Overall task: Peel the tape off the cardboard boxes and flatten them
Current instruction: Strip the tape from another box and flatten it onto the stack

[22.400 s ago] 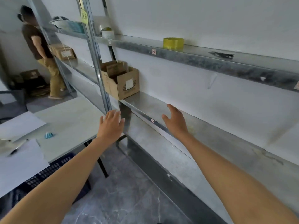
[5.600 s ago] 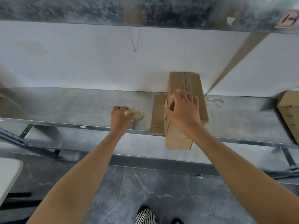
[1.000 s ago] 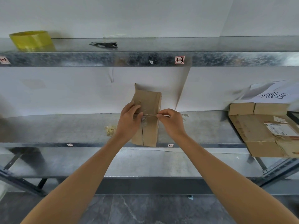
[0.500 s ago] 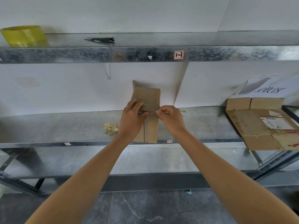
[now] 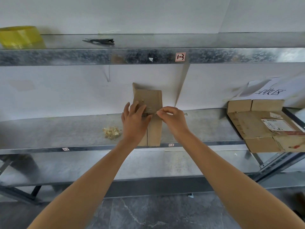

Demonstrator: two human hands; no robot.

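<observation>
Left hand [image 5: 134, 123] fingers spread on cardboard box [image 5: 154, 132], right hand [image 5: 174, 120] fingers pinching tape [image 5: 151, 110] at its edge

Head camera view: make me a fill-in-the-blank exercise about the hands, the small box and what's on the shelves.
1. The right hand pinches a strip of ___ on the small box, which the left hand presses on.
2. The crumpled wad lies on the middle shelf to the ___ of that box.
3. The roll on the top shelf is ___.
4. The flattened boxes lie at the ___ end of the middle shelf.
Missing words: tape, left, yellow, right.
</observation>
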